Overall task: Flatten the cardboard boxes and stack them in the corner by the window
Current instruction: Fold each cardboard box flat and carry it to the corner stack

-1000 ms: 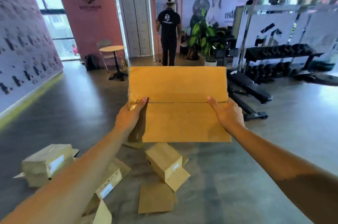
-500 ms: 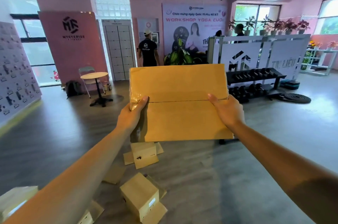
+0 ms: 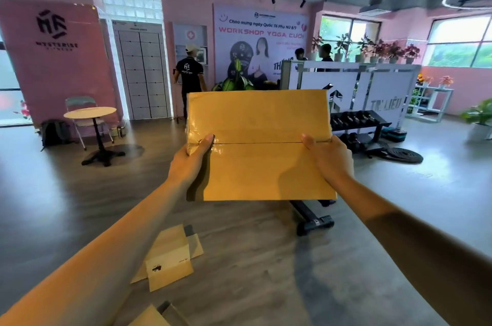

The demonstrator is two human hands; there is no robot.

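Gym floor (image 3: 266,272) below me, pink walls behind. I hold a cardboard box (image 3: 259,146) up in front, one hand on each side edge: left hand (image 3: 190,163) and right hand (image 3: 328,158) both gripping it, thumbs at the flap seam. Smaller box (image 3: 169,263) lies on floor.
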